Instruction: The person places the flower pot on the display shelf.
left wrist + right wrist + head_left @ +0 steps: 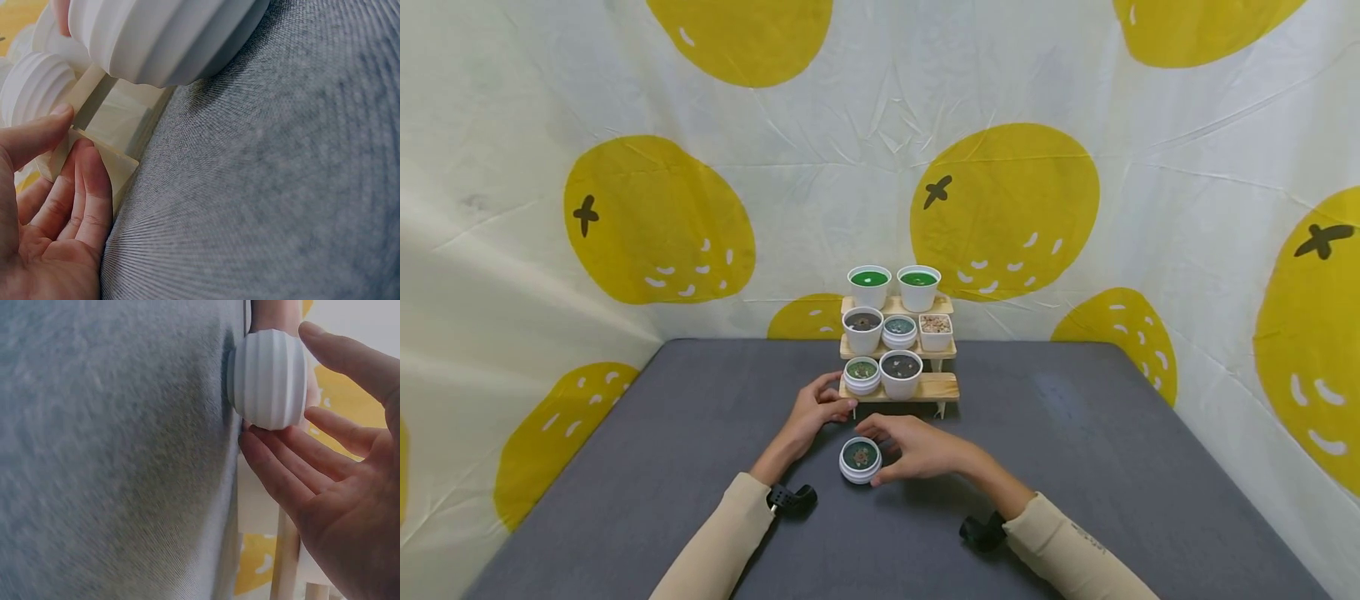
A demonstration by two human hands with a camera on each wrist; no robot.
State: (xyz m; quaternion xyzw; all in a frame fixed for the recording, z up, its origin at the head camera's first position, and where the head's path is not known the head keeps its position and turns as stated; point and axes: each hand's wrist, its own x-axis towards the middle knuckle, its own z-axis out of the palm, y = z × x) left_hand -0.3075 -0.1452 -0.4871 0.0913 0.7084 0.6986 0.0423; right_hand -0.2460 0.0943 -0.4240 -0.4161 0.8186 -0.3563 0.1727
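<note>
My left hand (811, 412) grips the left end of the lowest step of a three-tier wooden stand (942, 386); in the left wrist view the thumb lies over the step's edge (119, 164), with the fingers bent beneath. In front of the stand, a small white ribbed pot (859, 461) with a dark green filling and a brown piece at its centre rests on the table. My right hand (925, 448) holds this pot from the right, thumb at the near side and fingertips at the far side. Its ribbed wall (269, 381) shows between them in the right wrist view.
On the lowest step stand a green-filled pot (862, 377) and a dark-filled cup (901, 379). A cup (862, 331), a pot (898, 332) and a square tub (936, 333) occupy the middle step. Two green-filled cups (870, 288) stand on top. A fruit-print cloth (835, 208) hangs behind the grey table (1060, 450).
</note>
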